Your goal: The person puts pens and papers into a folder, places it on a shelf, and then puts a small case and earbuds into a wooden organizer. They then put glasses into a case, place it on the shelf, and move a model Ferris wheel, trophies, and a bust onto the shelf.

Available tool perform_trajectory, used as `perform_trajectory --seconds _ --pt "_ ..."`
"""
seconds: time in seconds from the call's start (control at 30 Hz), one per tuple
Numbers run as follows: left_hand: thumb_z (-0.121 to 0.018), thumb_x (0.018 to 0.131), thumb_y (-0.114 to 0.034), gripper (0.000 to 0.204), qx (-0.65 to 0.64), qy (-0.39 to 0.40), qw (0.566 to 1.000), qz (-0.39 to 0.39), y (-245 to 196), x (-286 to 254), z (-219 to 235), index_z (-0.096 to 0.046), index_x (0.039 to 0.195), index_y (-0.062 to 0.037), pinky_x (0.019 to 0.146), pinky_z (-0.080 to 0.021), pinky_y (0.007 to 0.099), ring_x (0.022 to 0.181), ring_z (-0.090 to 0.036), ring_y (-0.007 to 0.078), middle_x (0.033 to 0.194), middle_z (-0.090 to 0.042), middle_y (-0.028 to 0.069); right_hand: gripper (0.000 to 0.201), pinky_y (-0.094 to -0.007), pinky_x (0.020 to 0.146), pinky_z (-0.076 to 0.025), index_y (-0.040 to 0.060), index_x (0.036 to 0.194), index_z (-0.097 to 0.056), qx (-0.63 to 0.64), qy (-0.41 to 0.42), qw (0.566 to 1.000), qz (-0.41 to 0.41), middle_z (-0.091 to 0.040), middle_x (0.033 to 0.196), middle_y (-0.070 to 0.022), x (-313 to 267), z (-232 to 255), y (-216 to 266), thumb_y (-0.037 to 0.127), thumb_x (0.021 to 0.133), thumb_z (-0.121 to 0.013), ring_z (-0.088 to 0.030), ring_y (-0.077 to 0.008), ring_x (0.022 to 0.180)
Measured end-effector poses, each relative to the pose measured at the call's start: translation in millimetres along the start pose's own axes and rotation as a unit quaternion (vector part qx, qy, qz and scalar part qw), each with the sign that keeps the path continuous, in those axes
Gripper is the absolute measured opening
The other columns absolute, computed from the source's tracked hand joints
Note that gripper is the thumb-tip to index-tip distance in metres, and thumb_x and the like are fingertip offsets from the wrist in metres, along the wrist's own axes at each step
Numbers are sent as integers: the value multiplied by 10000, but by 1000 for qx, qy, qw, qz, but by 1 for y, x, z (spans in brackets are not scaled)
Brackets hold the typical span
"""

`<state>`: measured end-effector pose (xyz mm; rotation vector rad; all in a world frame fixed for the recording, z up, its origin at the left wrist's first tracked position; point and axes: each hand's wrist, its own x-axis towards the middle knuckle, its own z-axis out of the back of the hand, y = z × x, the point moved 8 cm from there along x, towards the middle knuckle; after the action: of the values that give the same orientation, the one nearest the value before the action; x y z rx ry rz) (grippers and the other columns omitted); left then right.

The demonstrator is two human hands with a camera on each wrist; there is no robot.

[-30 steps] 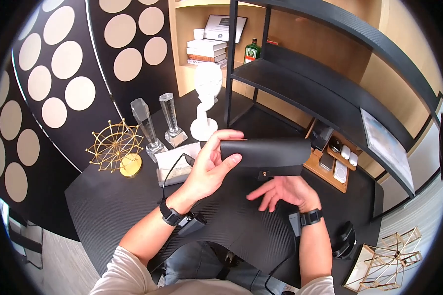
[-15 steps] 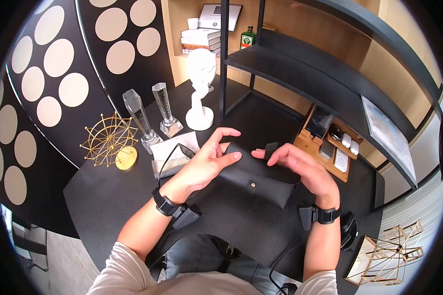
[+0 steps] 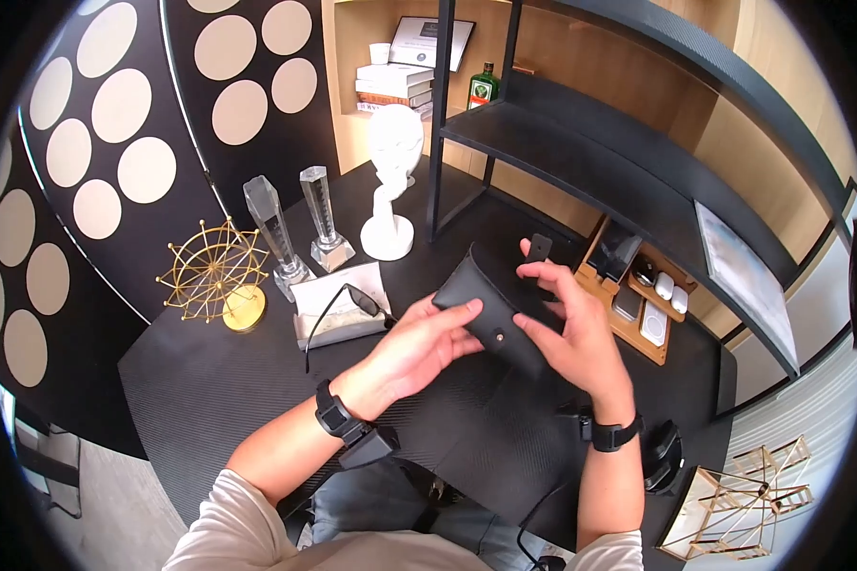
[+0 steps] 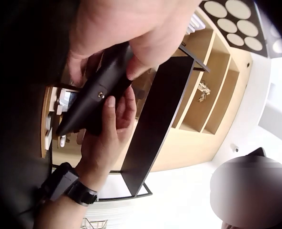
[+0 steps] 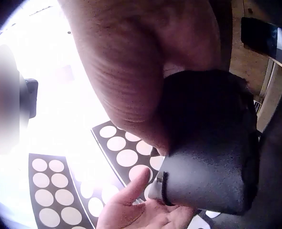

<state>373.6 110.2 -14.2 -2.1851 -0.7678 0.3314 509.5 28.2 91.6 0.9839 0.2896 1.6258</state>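
A black leather glasses case [image 3: 481, 297] with a metal snap stud on its front is held between both hands above the desk. My left hand [image 3: 417, 344] grips its left side, thumb on the front and fingers underneath. My right hand [image 3: 586, 328] holds the other side, thumb against the front edge and fingers behind. A small black strap tab [image 3: 540, 248] stands up by the right fingertips. The left wrist view shows the stud [image 4: 101, 95] facing out between the hands. In the right wrist view, the case's dark lining [image 5: 203, 102] lies beneath the right hand.
Black sunglasses [image 3: 364, 301] lie on a white holder [image 3: 338, 333] left of the hands. Behind stand crystal trophies [image 3: 322, 214], a white sculpture [image 3: 390, 181] and a gold wheel ornament [image 3: 217, 271]. A wooden organizer [image 3: 628, 328] sits under the black shelf [image 3: 562, 162] at right.
The case has turned from lying level to tilted, its stud side facing me. The right hand came from below to its right side, and the strap tab now stands up.
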Motion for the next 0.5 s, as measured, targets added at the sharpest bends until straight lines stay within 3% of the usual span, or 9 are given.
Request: perform_trajectory --seconds 0.07,0.17,0.27,0.37,0.43,0.5 --pt "-551 1101 -267 320 -64 0 996 56 8 -7 -11 -580 1313 -29 1048 -560 525 1205 -681 309 1266 -691 157 519 -416 1063 -513 49 1340 -572 -27 -4 999 44 -609 1445 -209 1 -7 2 8 859 -762 -626 -380 1290" --pt "-506 1115 -346 361 -68 -24 996 56 5 -2 1 -582 1268 -28 1003 -591 549 1176 -700 342 1238 -697 201 522 -414 1083 -506 42 1331 -576 -18 28 999 41 -642 1404 -192 0 -17 1 9 847 -768 -621 -367 1306" --pt "-468 1123 -384 393 -54 -37 997 48 -7 -3 2 -575 1267 -34 993 -603 528 1144 -717 345 1214 -705 226 550 -413 1091 -505 54 1351 -598 42 12 994 96 -662 1378 -175 0 -20 14 5 832 -773 -627 -355 1307" --pt "-507 1113 -377 377 -76 -27 995 57 -8 -4 1 -598 1260 -41 1005 -590 518 1135 -720 331 1210 -714 215 514 -420 1101 -501 60 1324 -666 23 8 995 96 -683 1360 -168 -1 -16 14 -2 825 -770 -623 -340 1323" --pt "-542 1101 -379 374 -92 -25 994 62 -7 -3 1 -623 1245 -44 1012 -583 516 1131 -720 327 1200 -717 215 423 -427 1107 -498 54 1238 -742 -15 30 988 152 -704 1333 -167 -1 -17 15 -8 821 -769 -617 -336 1336" --pt "-602 1080 -295 307 -91 -2 995 51 -8 -3 0 -640 1244 -39 1003 -592 478 1111 -729 286 1183 -728 171 385 -430 1111 -495 45 1198 -760 -8 28 989 147 -713 1321 -164 -1 -17 15 -12 817 -768 -612 -334 1343"
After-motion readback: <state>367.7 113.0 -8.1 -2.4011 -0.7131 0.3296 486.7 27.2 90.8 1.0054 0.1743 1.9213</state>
